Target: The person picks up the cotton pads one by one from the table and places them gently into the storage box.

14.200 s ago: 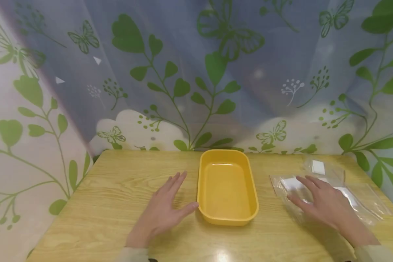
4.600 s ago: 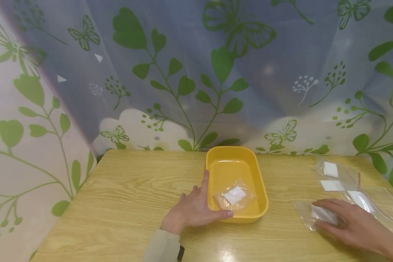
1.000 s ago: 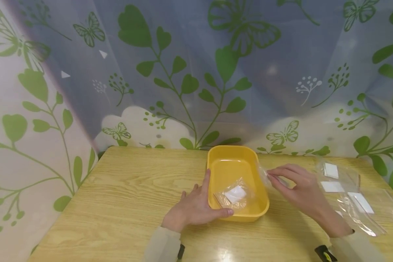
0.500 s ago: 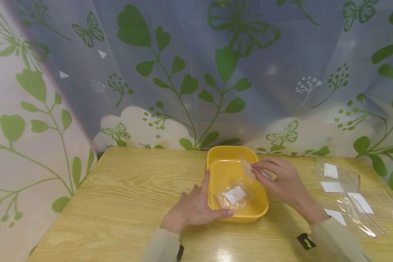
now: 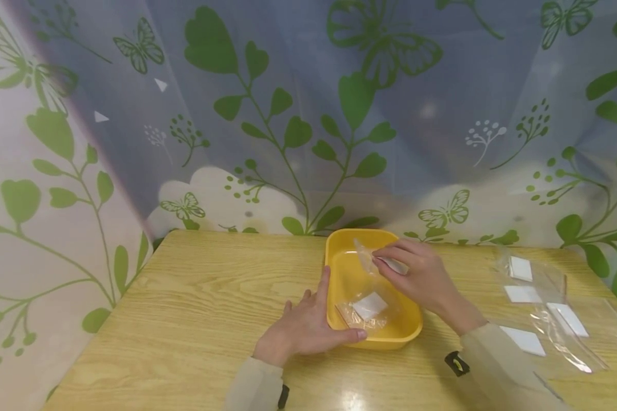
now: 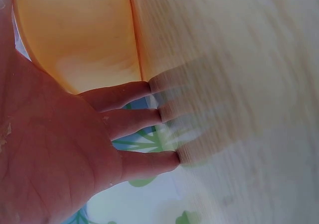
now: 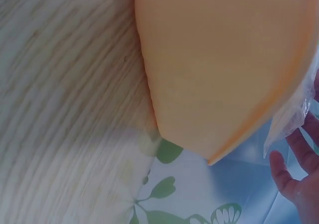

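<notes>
A yellow plastic tray (image 5: 411, 328) stands on the table, holding a clear zip bag (image 5: 385, 319) with a white insert near its front end. My left hand (image 5: 300, 331) rests against the tray's left side, straight fingers along the wall and thumb over the near rim; in the left wrist view the hand's (image 6: 60, 144) straight fingertips meet the table beside the tray. My right hand (image 5: 421, 274) pinches a second clear zip bag (image 5: 364, 258) above the tray's far half. In the right wrist view that bag (image 7: 294, 109) hangs past the tray's rim.
To the right on the wood-grain table (image 5: 211, 297) lie several clear zip bags (image 5: 560, 337), some overlapping, with white inserts. A leaf-and-butterfly patterned curtain (image 5: 288, 114) hangs behind the table's back edge.
My right hand has carried the pinched bag leftward from beside the tray's right rim to above its inside. The left hand and the tray have stayed put over the last second.
</notes>
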A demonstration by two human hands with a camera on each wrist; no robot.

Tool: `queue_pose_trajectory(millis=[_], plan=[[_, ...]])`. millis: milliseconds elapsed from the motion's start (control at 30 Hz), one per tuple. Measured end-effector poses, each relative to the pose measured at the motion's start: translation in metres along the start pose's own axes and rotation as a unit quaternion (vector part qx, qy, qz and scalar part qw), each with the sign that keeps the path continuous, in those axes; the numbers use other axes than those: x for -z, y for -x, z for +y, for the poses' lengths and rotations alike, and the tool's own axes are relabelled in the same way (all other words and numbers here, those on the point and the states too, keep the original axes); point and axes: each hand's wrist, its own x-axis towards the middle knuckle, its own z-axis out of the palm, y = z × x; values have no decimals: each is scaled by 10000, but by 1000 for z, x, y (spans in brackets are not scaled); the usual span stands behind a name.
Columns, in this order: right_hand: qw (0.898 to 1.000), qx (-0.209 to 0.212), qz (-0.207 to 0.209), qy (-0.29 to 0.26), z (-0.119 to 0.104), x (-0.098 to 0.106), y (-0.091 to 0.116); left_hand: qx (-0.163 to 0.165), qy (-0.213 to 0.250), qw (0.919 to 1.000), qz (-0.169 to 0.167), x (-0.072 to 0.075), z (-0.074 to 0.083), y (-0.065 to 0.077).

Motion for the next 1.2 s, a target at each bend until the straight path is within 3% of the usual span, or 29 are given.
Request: queue_pose_trajectory(millis=[167, 600, 933, 1200], plan=[[9995, -272, -185, 19, 1, -6, -2, -17, 33, 10000, 7, 0, 0, -1], [9975, -465, -506, 173, 4, -13, -4, 3, 73, 10000, 22, -1, 0, -1], [9890, -1141, -859, 376, 2, 4, 7, 9, 120, 9999, -22, 0, 0, 0], [9804, -1331, -1149, 891, 0, 24, 17, 13, 128, 9999, -20, 0, 0, 0]])
